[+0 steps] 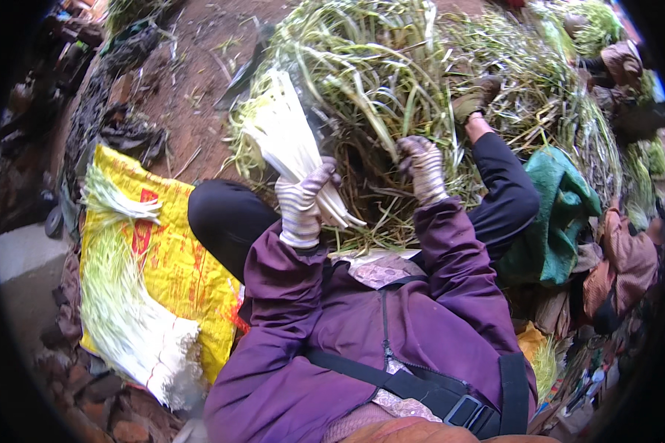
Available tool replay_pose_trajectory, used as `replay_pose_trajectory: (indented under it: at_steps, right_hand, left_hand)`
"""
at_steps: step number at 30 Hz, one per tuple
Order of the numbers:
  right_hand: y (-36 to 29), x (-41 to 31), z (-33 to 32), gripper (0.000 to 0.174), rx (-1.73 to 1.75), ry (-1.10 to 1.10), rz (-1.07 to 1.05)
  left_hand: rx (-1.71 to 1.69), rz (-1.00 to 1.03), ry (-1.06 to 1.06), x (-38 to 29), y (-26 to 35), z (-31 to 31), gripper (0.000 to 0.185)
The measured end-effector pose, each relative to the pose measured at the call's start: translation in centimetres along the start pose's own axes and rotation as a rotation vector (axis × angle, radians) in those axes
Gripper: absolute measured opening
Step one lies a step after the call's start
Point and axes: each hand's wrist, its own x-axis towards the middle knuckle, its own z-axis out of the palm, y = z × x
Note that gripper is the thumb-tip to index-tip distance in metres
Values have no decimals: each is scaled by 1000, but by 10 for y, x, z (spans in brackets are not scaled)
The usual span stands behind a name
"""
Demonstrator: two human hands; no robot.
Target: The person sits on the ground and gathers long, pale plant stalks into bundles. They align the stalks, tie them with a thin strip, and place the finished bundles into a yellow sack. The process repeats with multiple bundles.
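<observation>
My left hand (305,205), in a striped knit glove, is closed around a bunch of white-stemmed leafy stalks (288,127), their pale green leaves pointing up and away. In a matching glove, my right hand (421,166) is at the near edge of a large heap of green and yellowed leaves (366,66); its fingers are curled, and whether they grip a leaf cannot be told. To the left, a big tied bundle of white-stemmed stalks (144,332) lies on a yellow printed sack (183,249). A smaller bunch (122,205) rests above it on the same sack.
My bent legs flank the near side of the heap. A green woven sack (554,216) lies beside my right knee. Bare reddish soil (194,94) shows at upper left, broken bricks (130,431) at lower left. Other people, partly visible, are at the right edge among more leaves.
</observation>
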Motion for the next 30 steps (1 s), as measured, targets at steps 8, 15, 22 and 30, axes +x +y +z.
replay_pose_trajectory:
  at_steps: [8,15,22,30]
  right_hand:
    - [3,-16,15,31,-131,-428,137]
    - [24,-12,8,25,-527,-375,-210]
    - [49,-26,-17,39,-902,-123,-353]
    - [65,-25,44,64,-1348,-212,-542]
  left_hand:
    - [28,3,25,8,-22,13,21]
    - [-32,-78,31,2,-17,7,25]
    - [-68,66,38,-4,-4,-12,28]
    - [-99,57,46,-5,0,-9,39]
